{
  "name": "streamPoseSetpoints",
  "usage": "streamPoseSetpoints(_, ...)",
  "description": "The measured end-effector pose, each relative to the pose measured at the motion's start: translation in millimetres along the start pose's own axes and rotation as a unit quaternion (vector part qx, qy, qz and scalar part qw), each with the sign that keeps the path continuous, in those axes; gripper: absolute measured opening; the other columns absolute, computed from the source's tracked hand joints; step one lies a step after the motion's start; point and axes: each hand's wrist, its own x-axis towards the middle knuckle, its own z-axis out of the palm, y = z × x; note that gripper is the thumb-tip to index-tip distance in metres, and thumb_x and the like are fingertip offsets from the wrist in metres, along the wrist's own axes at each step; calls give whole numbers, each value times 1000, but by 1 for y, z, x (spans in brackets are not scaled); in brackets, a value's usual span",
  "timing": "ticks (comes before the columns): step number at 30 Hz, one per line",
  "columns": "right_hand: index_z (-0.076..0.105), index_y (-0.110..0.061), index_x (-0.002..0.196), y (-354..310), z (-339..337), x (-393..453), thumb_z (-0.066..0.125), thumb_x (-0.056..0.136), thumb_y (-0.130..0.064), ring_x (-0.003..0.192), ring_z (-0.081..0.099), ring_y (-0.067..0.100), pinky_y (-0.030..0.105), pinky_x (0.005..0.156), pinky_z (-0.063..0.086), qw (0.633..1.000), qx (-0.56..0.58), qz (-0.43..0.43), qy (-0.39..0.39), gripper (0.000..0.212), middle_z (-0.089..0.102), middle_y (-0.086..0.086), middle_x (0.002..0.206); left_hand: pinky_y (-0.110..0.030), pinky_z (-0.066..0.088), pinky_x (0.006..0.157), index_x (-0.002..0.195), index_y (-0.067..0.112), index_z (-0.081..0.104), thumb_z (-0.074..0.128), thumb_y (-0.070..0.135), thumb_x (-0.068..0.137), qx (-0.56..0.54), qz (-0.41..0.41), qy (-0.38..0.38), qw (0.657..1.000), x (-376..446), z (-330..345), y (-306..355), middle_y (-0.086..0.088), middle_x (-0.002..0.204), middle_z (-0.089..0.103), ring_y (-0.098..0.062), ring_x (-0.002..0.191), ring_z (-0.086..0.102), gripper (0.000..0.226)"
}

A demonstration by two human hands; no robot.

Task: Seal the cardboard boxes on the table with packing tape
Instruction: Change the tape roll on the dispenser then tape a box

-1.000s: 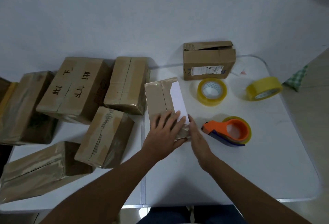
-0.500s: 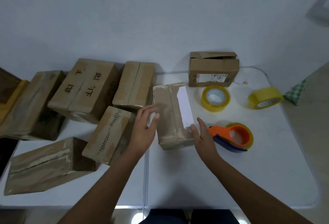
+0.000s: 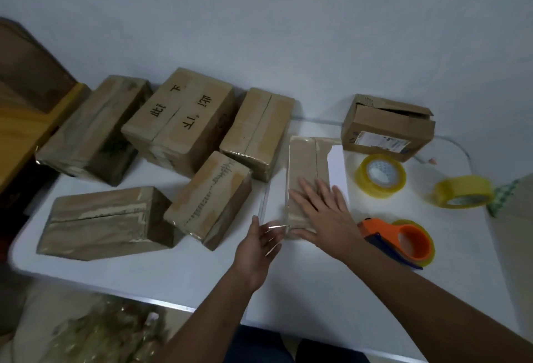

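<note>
Your right hand [image 3: 323, 212] lies flat on top of the box [image 3: 307, 178], fingers straight and spread, pressing down on its near end. The box sits on the white worktop [image 3: 317, 284], long and narrow, its length running away from you. Its top is brown card with a seam down the middle and glossy clear tape over it; a white sheet or label [image 3: 338, 169] covers its right side. A clear strip of tape [image 3: 272, 225] stands off the box's left edge and near corner, catching the light.

Your left hand [image 3: 259, 250] is just beside the near left corner of the box, palm turned toward it, fingers loose and nearly straight, touching that loose tape; it grips nothing that can be seen.

The orange dispenser [image 3: 401, 240] lies on the worktop just right of your right wrist, apart from both hands. Two yellow rolls rest beyond it: one roll [image 3: 380, 179] flat, near the box's right side, the other roll [image 3: 463, 191] tilted on its edge near the worktop's right end. An open box [image 3: 386, 127] with its flaps raised stands behind them.

To the left, five taped boxes crowd together: the nearest box [image 3: 210, 199] is close beside your left hand, and one large box [image 3: 180, 116] bears black handwritten characters
</note>
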Motion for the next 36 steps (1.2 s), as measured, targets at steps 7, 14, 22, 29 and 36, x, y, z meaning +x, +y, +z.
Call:
streamPoseSetpoints(7, 6, -33, 157, -12, 12, -9, 25, 89, -75, 151, -6, 29, 56, 120, 5, 998, -10, 42, 36, 82, -6, -3, 165, -29, 54, 93, 108, 5, 70, 61, 25, 97, 111, 105, -40, 987, -8, -14, 8, -7, 90, 67, -20, 89, 61, 24)
streamPoseSetpoints(14, 15, -30, 156, -14, 12, -10, 20, 91, -70, 151, 6, 31, 57, 118, 17, 998, -24, 50, 41, 77, 5, -1, 165, -22, 54, 80, 109, 3, 67, 65, 23, 95, 143, 123, -40, 981, -6, -9, 11, -2, 90, 66, -13, 74, 54, 24)
streamPoseSetpoints(22, 9, -32, 156, -13, 12, -9, 27, 89, -71, 151, 1, 30, 56, 119, 12, 998, -21, 54, 40, 79, 2, -2, 165, -26, 50, 78, 91, 10, 59, 65, 24, 96, 187, 200, 12, 962, 1, 5, 0, 2, 80, 57, -10, 66, 48, 17)
streamPoseSetpoints(29, 14, -32, 156, -14, 14, -9, 28, 90, -73, 151, 4, 30, 57, 119, 13, 997, -14, 55, 47, 79, 4, -1, 165, -26, 53, 80, 92, 11, 56, 59, 22, 100, 205, 207, -2, 957, 14, 21, -9, -3, 88, 59, -15, 80, 57, 14)
streamPoseSetpoints(36, 16, -31, 155, -14, 14, -8, 26, 90, -73, 151, 6, 32, 58, 118, 13, 997, -4, 53, 49, 78, 8, 1, 165, -27, 47, 89, 108, 24, 53, 46, 34, 105, 246, 147, 15, 958, 23, 25, -15, 2, 114, 58, -16, 107, 58, 12)
